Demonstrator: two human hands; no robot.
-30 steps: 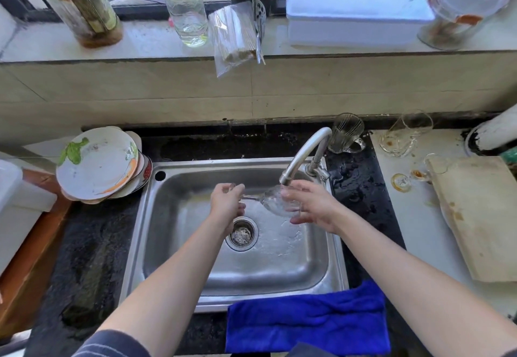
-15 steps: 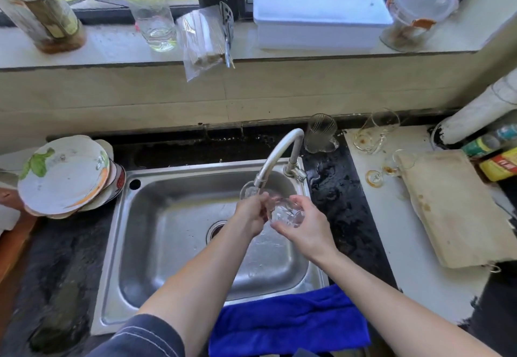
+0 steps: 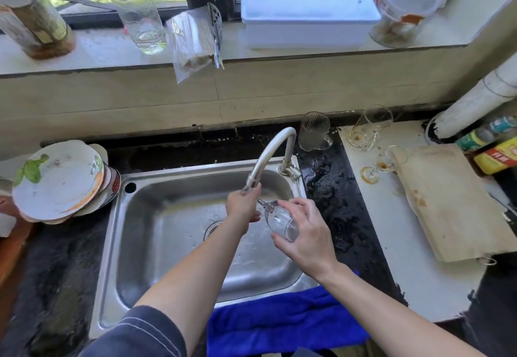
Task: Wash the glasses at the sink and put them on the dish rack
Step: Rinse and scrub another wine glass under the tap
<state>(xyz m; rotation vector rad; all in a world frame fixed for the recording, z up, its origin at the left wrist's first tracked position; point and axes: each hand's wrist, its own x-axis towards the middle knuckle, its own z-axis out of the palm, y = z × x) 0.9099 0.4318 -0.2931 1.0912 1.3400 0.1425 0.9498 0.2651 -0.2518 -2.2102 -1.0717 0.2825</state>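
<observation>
Over the steel sink [image 3: 167,244] I hold a clear stemmed wine glass [image 3: 279,221] on its side, just under the tap spout [image 3: 268,158]. My left hand [image 3: 242,207] grips its stem and foot. My right hand [image 3: 305,233] cups the bowl, whose mouth points toward me. A ribbed glass cup [image 3: 313,132] stands behind the tap. On the white counter to the right lie a stained glass pitcher [image 3: 369,130] and a stained stemmed glass [image 3: 389,160], both tipped over. No dish rack is in view.
Stacked plates [image 3: 58,180] lean at the sink's left. A blue cloth [image 3: 282,320] hangs over the front edge. A worn cutting board [image 3: 447,200] lies on the right counter beside bottles [image 3: 489,135]. The windowsill carries jars, a bottle and a white box [image 3: 307,15].
The glass has turned from bowl under the spout to lying sideways with its mouth toward me. My right hand has shifted around the bowl; the view has swung slightly right.
</observation>
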